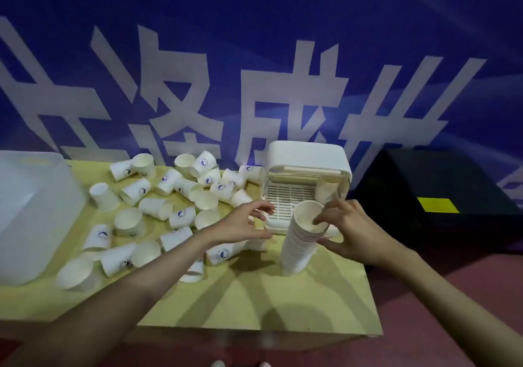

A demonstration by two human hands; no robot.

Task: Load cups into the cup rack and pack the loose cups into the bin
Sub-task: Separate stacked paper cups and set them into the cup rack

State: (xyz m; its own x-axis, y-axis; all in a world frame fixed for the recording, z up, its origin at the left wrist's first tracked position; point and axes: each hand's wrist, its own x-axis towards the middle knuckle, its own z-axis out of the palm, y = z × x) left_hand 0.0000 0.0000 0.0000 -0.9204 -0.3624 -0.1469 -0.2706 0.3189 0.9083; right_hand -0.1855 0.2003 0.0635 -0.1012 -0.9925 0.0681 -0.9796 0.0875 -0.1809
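Note:
A tall stack of nested white paper cups (300, 242) stands tilted on the yellow-green table (254, 304), just in front of the white cup rack (307, 165). My right hand (351, 228) grips the top of the stack, fingers over the rim and thumb below. My left hand (243, 222) hovers open just left of the stack, holding nothing. Several loose cups (158, 205), some with a blue logo, lie scattered across the table's left and middle. One cup (327, 188) sits inside the rack at its right side.
A translucent plastic bin (31, 214) stands at the table's left end. A black box with a yellow label (437, 205) sits to the right of the table. A blue banner with large white characters hangs close behind. The table's front edge is near me.

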